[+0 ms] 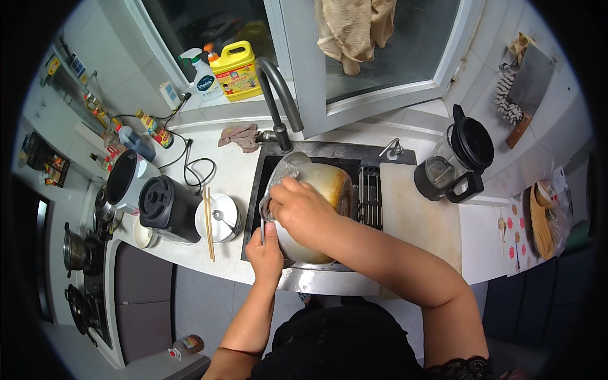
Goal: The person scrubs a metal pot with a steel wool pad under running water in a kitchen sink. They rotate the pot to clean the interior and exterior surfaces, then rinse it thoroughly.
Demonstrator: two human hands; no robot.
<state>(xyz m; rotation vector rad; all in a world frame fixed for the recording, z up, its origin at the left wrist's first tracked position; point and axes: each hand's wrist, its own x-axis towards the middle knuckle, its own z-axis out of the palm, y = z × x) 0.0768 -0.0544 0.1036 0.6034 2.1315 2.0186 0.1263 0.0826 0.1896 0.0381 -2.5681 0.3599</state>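
A large pale metal pot [304, 249] lies tipped on its side in the dark sink [252, 218], its brown-stained base turned to the right. My left hand [266, 256] is closed on the near part of the pot's rim, thumb up along it. Above it, my right hand [297, 204] is closed on a grey, mesh-like dishcloth [284, 172] pressed over the rim on the pot's left side. Part of the cloth and the pot's mouth are hidden behind the fingers. The grey faucet [278, 95] arches over the sink just beyond the pot.
Left of the sink stand stacked white bowls [223, 204] with a spoon, chopsticks [209, 228] and a black lidded container [166, 209]. A cutting board [421, 215] lies to the right, beside a blender jug [456, 158]. Behind are a crumpled rag [240, 137] and a yellow jug [237, 73].
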